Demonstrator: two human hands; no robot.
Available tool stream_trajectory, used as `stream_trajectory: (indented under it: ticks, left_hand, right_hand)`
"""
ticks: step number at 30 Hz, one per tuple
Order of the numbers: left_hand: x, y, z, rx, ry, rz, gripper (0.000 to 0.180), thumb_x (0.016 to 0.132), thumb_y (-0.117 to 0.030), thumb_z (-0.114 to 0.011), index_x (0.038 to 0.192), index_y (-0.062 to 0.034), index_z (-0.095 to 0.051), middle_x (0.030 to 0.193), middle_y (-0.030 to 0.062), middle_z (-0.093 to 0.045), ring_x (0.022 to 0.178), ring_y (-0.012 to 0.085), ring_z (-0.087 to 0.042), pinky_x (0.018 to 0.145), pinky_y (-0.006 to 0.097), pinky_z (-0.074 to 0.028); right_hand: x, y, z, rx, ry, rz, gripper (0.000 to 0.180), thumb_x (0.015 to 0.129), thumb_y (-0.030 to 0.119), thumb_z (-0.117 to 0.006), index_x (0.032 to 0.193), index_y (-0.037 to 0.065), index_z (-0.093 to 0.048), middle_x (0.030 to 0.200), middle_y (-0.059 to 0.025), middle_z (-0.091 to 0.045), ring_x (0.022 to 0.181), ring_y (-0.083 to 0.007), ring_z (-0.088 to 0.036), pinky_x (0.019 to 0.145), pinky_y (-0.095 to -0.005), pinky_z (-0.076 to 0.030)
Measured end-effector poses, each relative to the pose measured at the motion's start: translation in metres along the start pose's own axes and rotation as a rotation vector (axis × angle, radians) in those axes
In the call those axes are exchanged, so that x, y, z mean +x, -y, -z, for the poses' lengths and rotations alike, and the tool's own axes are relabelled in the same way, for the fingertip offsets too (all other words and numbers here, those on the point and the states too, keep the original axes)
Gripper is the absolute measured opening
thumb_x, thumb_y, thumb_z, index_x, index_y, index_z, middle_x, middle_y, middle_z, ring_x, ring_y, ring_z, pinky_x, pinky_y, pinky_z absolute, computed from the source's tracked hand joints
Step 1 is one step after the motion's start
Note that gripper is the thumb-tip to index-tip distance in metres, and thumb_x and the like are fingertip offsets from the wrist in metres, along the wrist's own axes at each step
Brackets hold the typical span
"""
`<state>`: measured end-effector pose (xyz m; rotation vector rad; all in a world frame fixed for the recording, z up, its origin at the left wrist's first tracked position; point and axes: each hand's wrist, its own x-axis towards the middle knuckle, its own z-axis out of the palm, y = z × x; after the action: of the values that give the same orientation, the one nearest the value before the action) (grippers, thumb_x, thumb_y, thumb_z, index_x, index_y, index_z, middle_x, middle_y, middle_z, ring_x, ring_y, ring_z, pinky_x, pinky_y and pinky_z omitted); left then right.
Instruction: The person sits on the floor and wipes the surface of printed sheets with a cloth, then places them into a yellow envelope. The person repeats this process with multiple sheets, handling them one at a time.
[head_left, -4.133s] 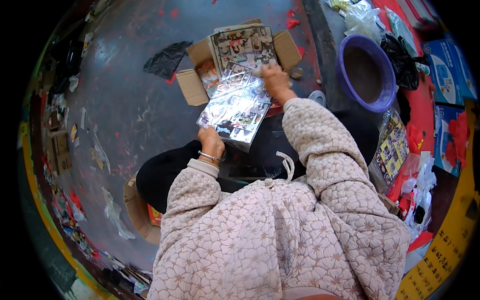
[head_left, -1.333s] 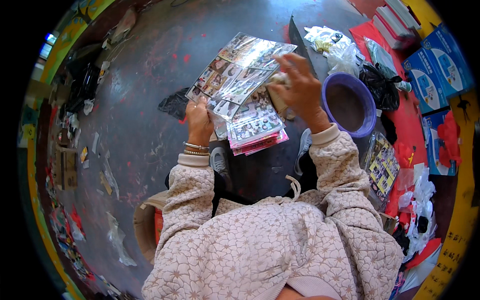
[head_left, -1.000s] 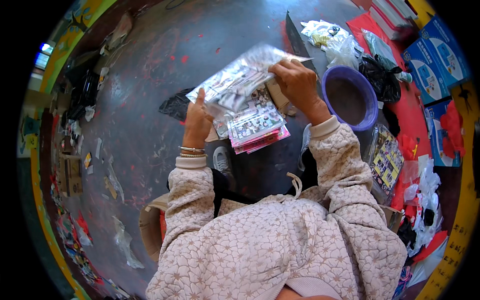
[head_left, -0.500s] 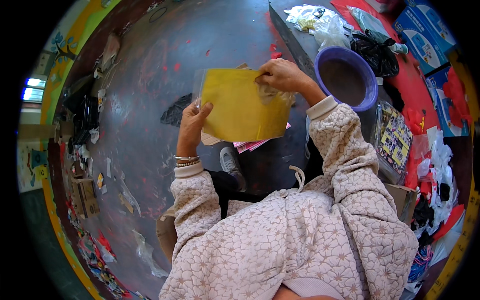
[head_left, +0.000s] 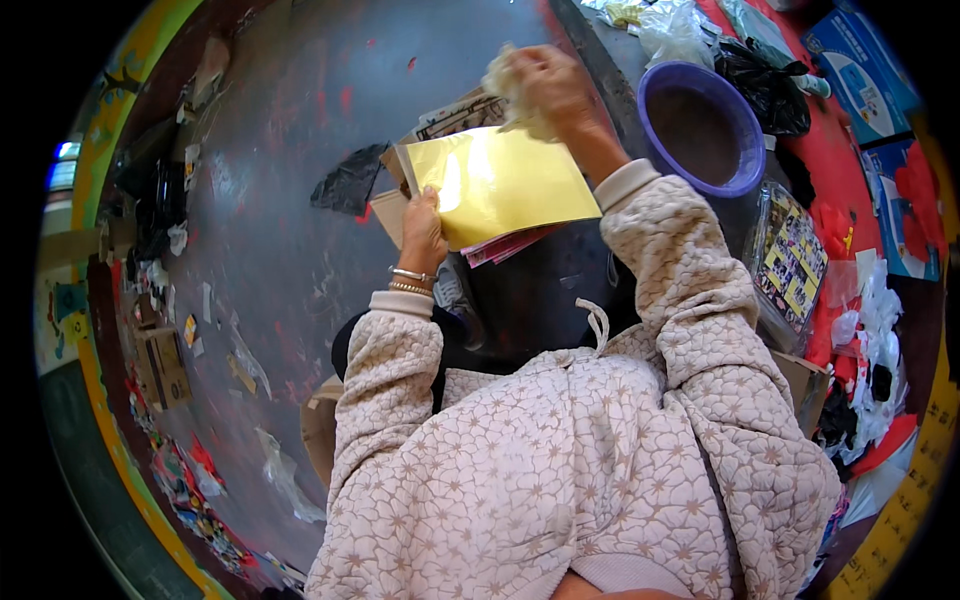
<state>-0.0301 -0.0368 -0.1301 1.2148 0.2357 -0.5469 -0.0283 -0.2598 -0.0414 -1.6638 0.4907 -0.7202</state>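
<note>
Head view:

1. Floor [head_left: 250,330]: dark, red-stained; work is carried out directly above it.
2. Box [head_left: 388,212]: cardboard, flaps open, mostly hidden by the sheet.
3. Basin [head_left: 752,135]: purple, to the right, apart from the work.
4. Sheet [head_left: 510,190]: yellow, glossy, held over the box, slightly bowed. Judged light, thin and springy; the shiny face is probably slippery and easily creased or smudged. Best held by opposite edges, away from the middle.
5. Stack [head_left: 515,243]: pink-edged, showing below the sheet's near edge.
6. Left hand [head_left: 425,230]: pinching the sheet's left edge, thumb on top; fingers beneath not visible.
7. Right hand [head_left: 555,90]: closed round a rag [head_left: 515,95], pale and crumpled, at the sheet's far edge; contact cannot be confirmed.
</note>
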Motion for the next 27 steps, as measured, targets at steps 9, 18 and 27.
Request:
stream_trajectory:
  ticks: [9,18,27]
  left_hand:
    - [0.021,0.093,0.045,-0.109,-0.016,0.437,0.028,0.090,-0.020,-0.037,0.108,-0.0002,-0.045,0.099,0.0139,-0.057,0.085,0.0285,-0.059,0.074,0.039,-0.050]
    - [0.009,0.093,0.056,0.082,-0.274,0.330,0.031,0.091,-0.021,-0.039,0.107,0.0044,-0.046,0.101,0.0143,-0.055,0.087,0.0241,-0.056,0.075,0.035,-0.046]
    - [-0.032,-0.060,0.013,-0.008,-0.005,-0.378,0.028,0.093,-0.023,-0.039,0.103,0.0003,-0.052,0.094,0.0074,-0.059,0.081,0.0150,-0.058,0.071,0.027,-0.047]
  right_hand:
    - [-0.137,-0.114,-0.083,-0.474,0.802,0.227,0.014,0.076,0.015,-0.056,0.087,0.011,-0.064,0.088,-0.0132,-0.053,0.086,-0.0281,-0.053,0.075,-0.0359,-0.044]
    - [-0.082,-0.180,0.000,-1.214,0.667,0.360,0.018,0.076,0.015,-0.053,0.090,0.012,-0.065,0.094,-0.0082,-0.054,0.094,-0.0236,-0.053,0.069,-0.0343,-0.049]
    - [0.004,-0.091,0.040,-0.740,-0.050,-0.364,0.024,0.071,0.021,-0.055,0.088,0.009,-0.067,0.093,-0.0135,-0.064,0.082,-0.0262,-0.063,0.072,-0.0372,-0.048]
